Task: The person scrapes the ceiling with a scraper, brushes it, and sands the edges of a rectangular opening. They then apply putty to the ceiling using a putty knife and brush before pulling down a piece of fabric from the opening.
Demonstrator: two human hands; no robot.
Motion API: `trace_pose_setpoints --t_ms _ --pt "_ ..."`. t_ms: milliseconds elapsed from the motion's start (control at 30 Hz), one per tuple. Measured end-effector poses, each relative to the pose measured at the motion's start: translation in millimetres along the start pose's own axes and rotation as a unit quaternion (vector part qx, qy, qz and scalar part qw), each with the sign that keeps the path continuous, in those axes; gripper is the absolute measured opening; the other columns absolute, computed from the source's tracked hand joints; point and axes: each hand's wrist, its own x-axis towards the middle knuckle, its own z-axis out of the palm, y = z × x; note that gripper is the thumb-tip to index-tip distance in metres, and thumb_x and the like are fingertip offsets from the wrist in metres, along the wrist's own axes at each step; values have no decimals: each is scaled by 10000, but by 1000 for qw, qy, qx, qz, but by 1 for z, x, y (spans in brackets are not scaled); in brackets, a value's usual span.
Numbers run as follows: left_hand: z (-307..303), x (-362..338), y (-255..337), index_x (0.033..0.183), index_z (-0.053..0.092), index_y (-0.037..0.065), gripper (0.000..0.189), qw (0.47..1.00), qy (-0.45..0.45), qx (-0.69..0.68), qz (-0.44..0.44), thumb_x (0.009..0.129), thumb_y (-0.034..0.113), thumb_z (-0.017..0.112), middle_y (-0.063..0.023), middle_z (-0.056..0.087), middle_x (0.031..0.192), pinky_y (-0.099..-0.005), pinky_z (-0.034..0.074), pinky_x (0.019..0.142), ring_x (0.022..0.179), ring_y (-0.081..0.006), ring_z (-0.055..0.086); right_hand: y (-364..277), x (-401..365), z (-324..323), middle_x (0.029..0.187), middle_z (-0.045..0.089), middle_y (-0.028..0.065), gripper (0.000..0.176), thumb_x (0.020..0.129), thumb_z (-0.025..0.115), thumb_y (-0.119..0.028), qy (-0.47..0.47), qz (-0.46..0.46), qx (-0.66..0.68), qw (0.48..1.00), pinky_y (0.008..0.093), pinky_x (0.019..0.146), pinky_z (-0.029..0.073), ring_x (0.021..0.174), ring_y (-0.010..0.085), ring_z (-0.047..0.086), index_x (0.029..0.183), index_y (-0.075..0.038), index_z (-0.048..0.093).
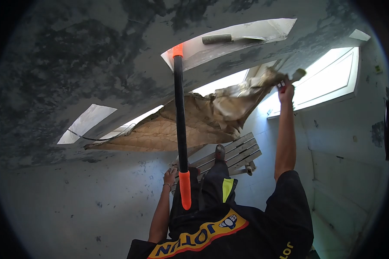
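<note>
My right hand (285, 91) is raised on the right by the bright window, its fingers closed at the upper end of a crumpled brown paper sheet (190, 123). That end is blurred, and a pale, flat piece (298, 75) sticks out beside my fingers; I cannot make out what it is. The sheet spreads left along the wall, folded near its middle. My left hand (170, 176) is low, beside my leg and the slatted bench; its fingers are too small and partly hidden to read. A black pole with orange ends (180, 116) crosses the view in front of everything.
A slatted wooden bench (240, 151) is under my feet. In a white wall recess (272, 28) lies a tool with a grey handle (217, 39). A dark cable (88, 138) hangs from a smaller recess (88, 123). The window (328, 77) is at right.
</note>
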Motion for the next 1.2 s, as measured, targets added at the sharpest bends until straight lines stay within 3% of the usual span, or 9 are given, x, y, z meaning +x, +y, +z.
trace_pose_setpoints --t_ms 533,600,767,800,900,933,967,1033,1200 --pt "16 -16 60 883 647 61 280 999 -49 15 2 936 334 616 10 575 695 -298 434 566 607 -101 514 -297 -219 271 1241 620 114 351 979 537 -257 -172 -498 18 850 397 1077 380 1208 237 526 1253 -44 588" --pt "17 -20 65 881 647 63 270 998 -61 16 -11 935 327 619 12 578 693 -298 435 558 602 -101 519 -318 -203 283 720 509 36 343 1002 521 -313 -372 -405 83 831 288 623 474 553 148 457 1004 24 587" --pt "30 33 -10 843 628 66 263 987 -122 -89 57 921 317 642 21 557 661 -294 422 525 569 -101 517 -336 -170 288 845 585 90 351 987 541 -329 -446 -488 -76 746 340 648 484 658 180 538 1126 -12 594" --pt "32 44 -27 834 623 66 264 982 -132 -110 77 917 315 647 23 552 653 -293 418 517 562 -101 516 -328 -173 278 1087 552 144 389 1006 440 -296 -619 -264 42 739 445 886 377 951 264 505 1188 29 551" --pt "30 30 -16 819 612 66 256 991 -59 -43 115 905 302 662 22 534 648 -289 407 509 547 -101 506 -310 -167 269 1322 530 161 323 1024 372 -137 -483 -153 127 853 442 1097 329 1235 289 488 1252 7 550" --pt "30 30 -21 819 611 66 250 987 -44 19 151 900 297 667 18 532 653 -287 404 510 546 -102 503 -287 -168 264 1347 521 126 313 1021 385 -88 -193 -277 75 938 396 1104 329 1256 261 474 1265 -40 575" --pt "28 21 -10 819 611 66 250 988 -40 15 148 900 297 667 18 532 653 -287 404 510 546 -102 503 -284 -126 232 1356 511 137 317 1020 395 -85 -454 -111 117 876 413 1098 337 1264 273 466 1281 -39 568" --pt "22 -2 20 825 613 66 264 991 -35 12 132 897 315 667 9 537 633 -292 401 499 535 -102 508 -246 -158 245 1289 552 199 368 1005 316 -5 -96 -237 75 964 407 1082 393 1211 282 518 1315 56 505" --pt "21 -22 45 825 609 75 289 997 -28 21 75 896 351 660 10 514 576 -301 382 453 485 -109 494 -158 -119 145 1260 579 161 362 992 512 -118 -81 -97 35 991 482 1037 421 1182 304 540 1331 9 519"
